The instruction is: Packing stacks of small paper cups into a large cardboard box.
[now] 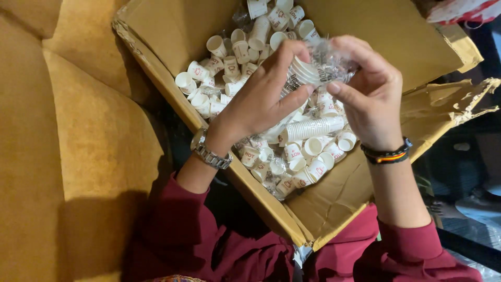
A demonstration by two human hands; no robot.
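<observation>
Both hands, left hand [261, 99] and right hand [371, 99], pinch a clear-wrapped stack of small white paper cups [308, 73] over a brown cardboard box [334, 203] of loose cups [229, 57].

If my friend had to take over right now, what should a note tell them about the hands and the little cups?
Left hand: grip closed on a stack of small paper cups.
Right hand: fingers pinch the clear plastic wrap around that stack.
Both are above the open cardboard box, where many loose white cups and another stack lie.
Done: stack lifted.
Left: wrap is still on it.
</observation>
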